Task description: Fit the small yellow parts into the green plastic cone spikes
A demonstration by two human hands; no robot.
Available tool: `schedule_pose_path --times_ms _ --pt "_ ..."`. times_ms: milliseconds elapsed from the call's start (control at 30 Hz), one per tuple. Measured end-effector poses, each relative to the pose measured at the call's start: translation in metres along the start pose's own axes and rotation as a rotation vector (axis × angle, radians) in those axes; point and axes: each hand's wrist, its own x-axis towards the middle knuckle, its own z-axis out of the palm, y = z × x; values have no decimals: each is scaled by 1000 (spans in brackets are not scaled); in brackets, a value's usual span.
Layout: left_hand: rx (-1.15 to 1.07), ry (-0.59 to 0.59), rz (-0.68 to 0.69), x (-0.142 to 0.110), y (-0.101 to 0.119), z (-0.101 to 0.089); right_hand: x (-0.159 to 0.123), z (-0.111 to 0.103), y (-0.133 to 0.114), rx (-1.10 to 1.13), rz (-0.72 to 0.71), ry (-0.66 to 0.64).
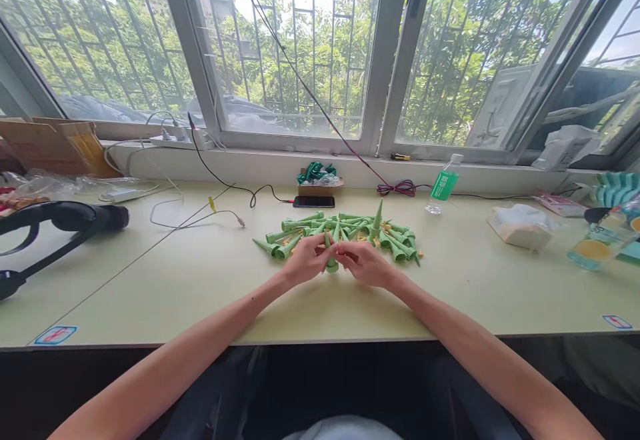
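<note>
Both hands meet at the front edge of a loose heap of green plastic spikes [300, 225], cone-shaped with hollow wide ends. My left hand [311, 257] is closed around one green spike [332, 266], its wide end down towards the table and its tip up. My right hand [361, 261] is pinched against the same spike from the other side; whatever lies between its fingertips is too small to make out. Behind my right hand, one spike [377, 219] stands upright above the heap. Small yellowish pieces [421, 253] lie among the spikes.
Behind the heap lie a phone [313, 201] on a cable and a small box [320, 189] with green wrapping. A water bottle [444, 185] and a tissue pack [520, 227] stand on the right. On the left are a black headset [65, 220] and a white cable [200, 227].
</note>
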Motion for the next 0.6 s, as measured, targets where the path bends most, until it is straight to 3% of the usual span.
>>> schedule_pose_path --times_ms 400,600 --pt "-31 5 -11 0 4 1 0 1 2 -12 -1 3" --pt "62 39 23 1 3 1 1 1 2 -49 4 43"
